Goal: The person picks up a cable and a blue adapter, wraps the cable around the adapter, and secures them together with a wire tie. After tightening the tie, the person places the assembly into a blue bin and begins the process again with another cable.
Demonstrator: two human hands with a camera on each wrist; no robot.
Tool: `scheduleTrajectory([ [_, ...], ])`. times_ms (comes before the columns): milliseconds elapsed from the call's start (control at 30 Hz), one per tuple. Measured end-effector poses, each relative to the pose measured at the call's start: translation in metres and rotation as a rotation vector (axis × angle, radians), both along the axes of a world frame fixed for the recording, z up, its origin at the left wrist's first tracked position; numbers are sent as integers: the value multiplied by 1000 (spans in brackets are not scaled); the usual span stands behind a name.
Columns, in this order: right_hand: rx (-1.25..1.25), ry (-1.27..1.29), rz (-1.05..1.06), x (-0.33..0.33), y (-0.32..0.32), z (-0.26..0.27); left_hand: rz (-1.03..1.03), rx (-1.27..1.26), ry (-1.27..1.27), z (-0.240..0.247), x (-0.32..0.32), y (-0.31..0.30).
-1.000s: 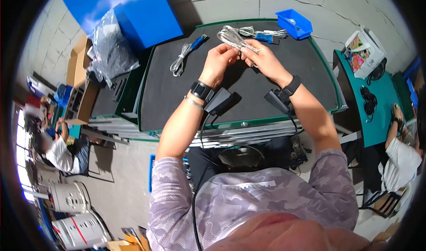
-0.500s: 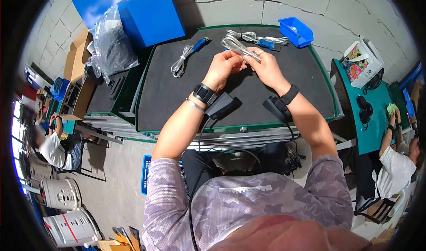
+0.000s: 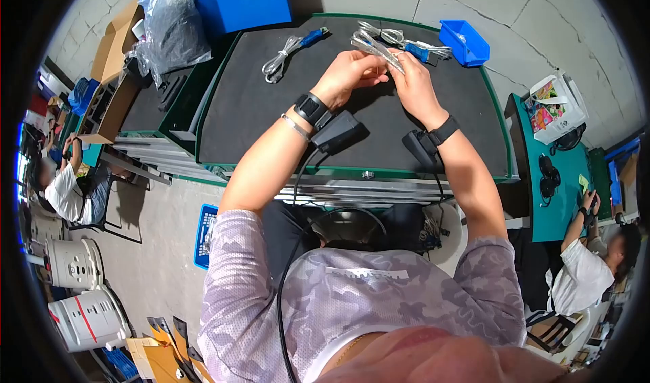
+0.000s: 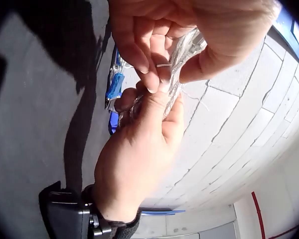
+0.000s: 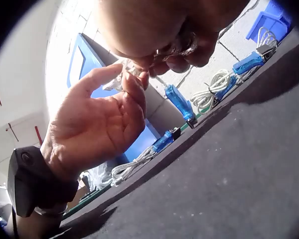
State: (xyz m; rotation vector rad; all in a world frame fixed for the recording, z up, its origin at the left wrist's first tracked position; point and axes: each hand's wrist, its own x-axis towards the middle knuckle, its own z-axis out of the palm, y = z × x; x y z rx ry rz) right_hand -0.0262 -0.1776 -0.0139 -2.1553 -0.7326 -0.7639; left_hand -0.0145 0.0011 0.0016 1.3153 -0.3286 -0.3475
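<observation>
Both hands hold a bundled silvery cable [image 3: 370, 43] above the dark mat. My left hand [image 3: 349, 77] pinches it with thumb and fingers; in the left wrist view a thin white tie [image 4: 164, 65] sticks out beside those fingertips. The right hand [image 3: 418, 91] grips the bundle from the other side, its thumb [image 4: 153, 107] lying along the strands. Below the right fingers, in the right wrist view, hangs a blue plug [image 5: 179, 103]. Part of the bundle is hidden behind the fingers.
A tied cable with a blue plug [image 3: 286, 53] lies left on the mat [image 3: 271, 126]. More bundled cables [image 3: 382, 32] lie behind the hands. A blue bin [image 3: 465, 43] stands at the back right corner, a plastic bag [image 3: 177, 34] at left. People sit at both sides.
The head view has shifted, so the mat sits higher. The hands have drawn slightly apart, and the bundle still shows between them, pointing away to the upper left.
</observation>
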Motion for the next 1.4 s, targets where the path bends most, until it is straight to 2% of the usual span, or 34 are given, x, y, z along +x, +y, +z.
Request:
scheduleTrajectory([
  [100, -35, -13, -18, -3, 0, 1, -27, -50, 26, -5, 2, 0],
  [300, -24, -68, -41, 1, 0, -5, -17, 71, -70, -11, 6, -1],
  [367, -46, -38, -48, -1, -1, -3, -54, -18, 20, -7, 4, 0],
  [500, -159, -47, -117, -12, 3, 4, -20, -41, 137, 2, -4, 3],
  [667, -231, -76, -122, -16, 3, 11, -32, 40, 23, 4, -7, 3],
  [833, -180, -62, -124, -16, 3, 9, -80, 10, -21, 3, -3, 3],
  [933, -126, -28, -98, -14, 3, 5, -34, 45, -64, 0, -1, 2],
  [1000, 3, 66, 8, -8, 2, 1, -1, 139, -162, -3, 3, 2],
  [1133, 56, 95, 34, -5, 1, -2, -16, 154, -170, -4, 6, 3],
  [1233, 135, 89, 127, -2, -2, -3, -31, 143, -209, -3, 5, 6],
  [1300, 214, 715, 302, -5, -11, 8, -28, 183, -221, -1, 6, 8],
  [1333, 218, 714, 302, -3, -14, 9, -30, 187, -220, -1, 6, 7],
  [1400, 317, 873, 549, -1, -16, 9, -75, 212, -249, -1, 5, 8],
])
